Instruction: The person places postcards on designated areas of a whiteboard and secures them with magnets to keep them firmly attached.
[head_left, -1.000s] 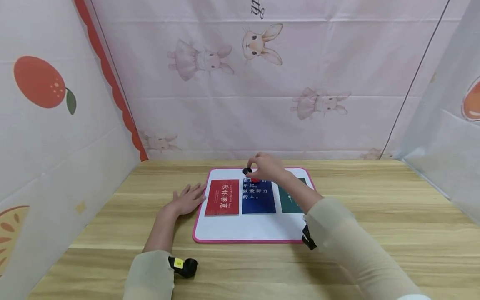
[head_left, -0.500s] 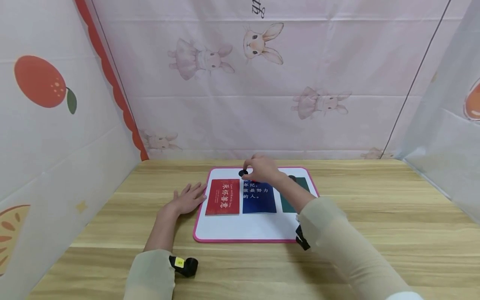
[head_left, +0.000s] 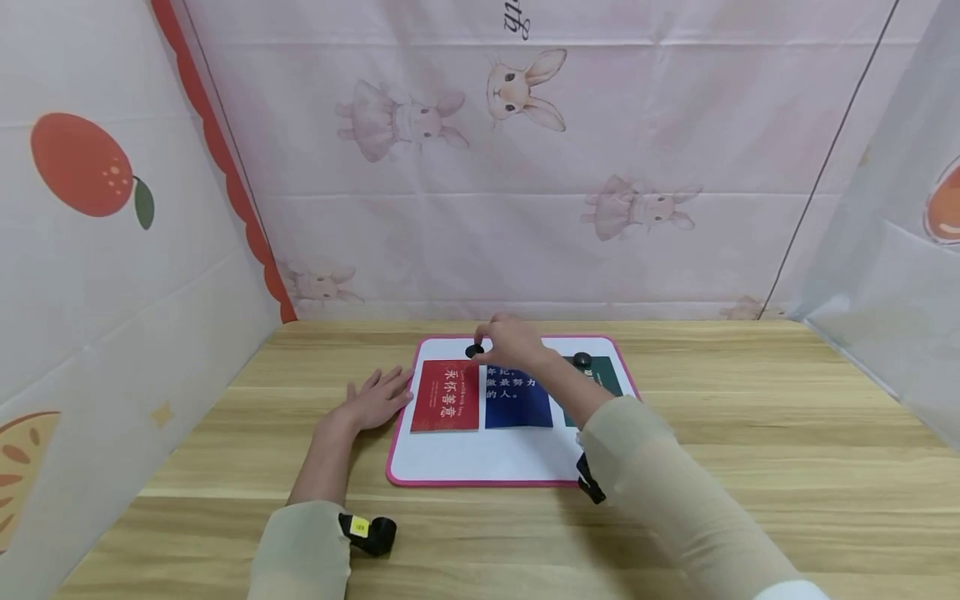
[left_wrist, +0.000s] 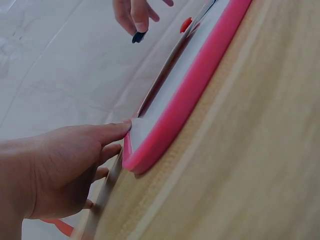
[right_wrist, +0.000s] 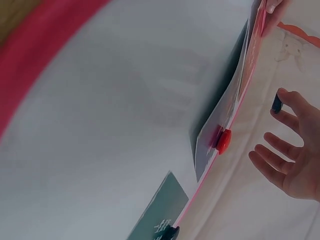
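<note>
My right hand (head_left: 513, 343) pinches a round black magnet (head_left: 474, 351) between thumb and fingertip, above the far edge of a pink-rimmed whiteboard (head_left: 480, 460). In the right wrist view the magnet is off the board and the other fingers are spread. My left hand (head_left: 375, 402) rests at the board's left edge with its thumb (left_wrist: 112, 132) touching the rim. On the board lie a red card (head_left: 435, 408), a blue card (head_left: 517, 412) and a green card (head_left: 606, 377). A red magnet (right_wrist: 224, 141) sits on the blue card, a second black magnet (head_left: 582, 359) on the green one.
The board lies flat on a wooden table (head_left: 750, 433). Printed cloth (head_left: 525, 250) with rabbits hangs behind it, and fruit-patterned cloth (head_left: 150, 333) stands at the left. Both wrists carry black straps; the left one has a camera (head_left: 381, 535).
My right hand has moved left with the black magnet, from above the blue card toward the red card's top. More of the green card and its magnet shows. My left hand stays put.
</note>
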